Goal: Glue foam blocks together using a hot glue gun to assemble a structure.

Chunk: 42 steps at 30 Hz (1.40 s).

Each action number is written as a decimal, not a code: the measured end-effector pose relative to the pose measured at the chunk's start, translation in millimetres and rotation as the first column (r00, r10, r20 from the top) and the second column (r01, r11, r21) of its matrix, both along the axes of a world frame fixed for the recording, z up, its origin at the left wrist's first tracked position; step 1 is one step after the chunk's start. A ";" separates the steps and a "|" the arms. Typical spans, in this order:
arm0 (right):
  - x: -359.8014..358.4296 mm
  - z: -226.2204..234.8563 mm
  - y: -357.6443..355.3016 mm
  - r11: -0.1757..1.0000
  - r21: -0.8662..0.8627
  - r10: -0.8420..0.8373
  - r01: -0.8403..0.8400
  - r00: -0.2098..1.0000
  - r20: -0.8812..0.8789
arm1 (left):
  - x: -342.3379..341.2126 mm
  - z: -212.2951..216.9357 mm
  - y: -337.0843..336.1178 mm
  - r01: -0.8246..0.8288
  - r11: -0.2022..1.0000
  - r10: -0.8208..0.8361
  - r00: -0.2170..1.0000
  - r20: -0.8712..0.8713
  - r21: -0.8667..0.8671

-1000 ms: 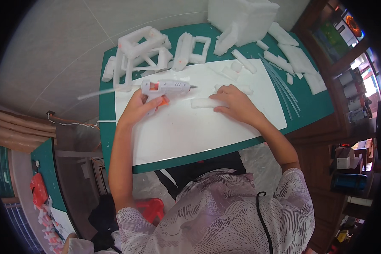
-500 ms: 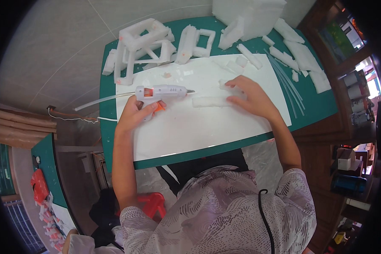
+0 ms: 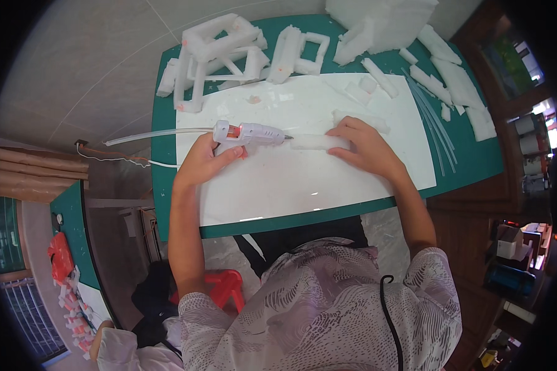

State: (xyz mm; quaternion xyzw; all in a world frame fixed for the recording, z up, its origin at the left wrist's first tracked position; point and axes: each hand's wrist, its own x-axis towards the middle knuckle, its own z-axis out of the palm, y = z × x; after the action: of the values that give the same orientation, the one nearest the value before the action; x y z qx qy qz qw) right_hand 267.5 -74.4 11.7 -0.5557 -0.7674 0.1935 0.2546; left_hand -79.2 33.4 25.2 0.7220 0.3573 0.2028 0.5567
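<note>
A white and grey hot glue gun [image 3: 263,134] with an orange trigger is in my left hand [image 3: 199,162], its fingers wrapped round the handle. From its rear runs a long translucent glue stick [image 3: 161,133]. The metal nozzle points right, at the left end of a white foam strip [image 3: 309,142] lying on the white board [image 3: 266,191]. Thumb and fingers of my right hand [image 3: 368,148] grip this strip near its right end. Just behind that hand lies another white foam strip [image 3: 377,122]. Whether the nozzle touches the foam, I cannot tell.
Foam frames [image 3: 220,62] stand at the back left of the green table [image 3: 476,157]. A large foam block [image 3: 393,25] is at the back. Foam offcuts [image 3: 455,77] and several clear glue sticks [image 3: 433,127] lie at right. Another person's sleeve [image 3: 117,346] shows lower left.
My right hand's fingers have closed in from the rear strip onto the front one. The glue gun's nozzle has come down level with the front strip's left end. The view has shifted slightly.
</note>
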 end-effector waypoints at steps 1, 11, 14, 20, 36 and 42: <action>0.2 -0.5 -0.1 1.000 -0.001 0.001 -0.001 1.000 0.003 | -0.3 -1.2 1.0 0.003 1.000 -0.003 1.000 -0.003 -0.002; 0.8 -4.1 -0.9 1.000 0.003 -0.013 0.013 1.000 -0.015 | 0.7 -5.2 3.4 -0.003 0.998 0.006 0.999 -0.044 0.058; 1.1 -3.9 -0.8 1.000 0.003 -0.012 0.012 1.000 -0.010 | 1.1 -7.5 3.2 -0.001 0.997 0.004 0.999 -0.041 0.078; 0.0 -1.3 -1.4 1.000 -0.007 -0.015 0.015 1.000 0.002 | 1.1 -9.8 0.8 -0.019 0.996 0.020 1.000 -0.014 0.084; 1.1 -2.7 -0.8 0.999 -0.034 -0.026 0.025 0.999 -0.026 | -5.1 -14.5 3.7 0.052 0.997 -0.052 0.999 -0.014 0.050; 0.9 -1.7 -1.3 0.998 -0.056 -0.030 0.030 1.000 -0.003 | -1.4 -6.7 0.6 0.005 0.999 -0.004 0.999 -0.035 0.050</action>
State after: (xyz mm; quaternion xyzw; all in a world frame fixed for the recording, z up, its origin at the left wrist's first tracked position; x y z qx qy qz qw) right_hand 268.4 -75.7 10.0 -0.5735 -0.7528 0.2124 0.2434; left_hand -80.6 34.0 18.4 0.7400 0.3601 0.1979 0.5325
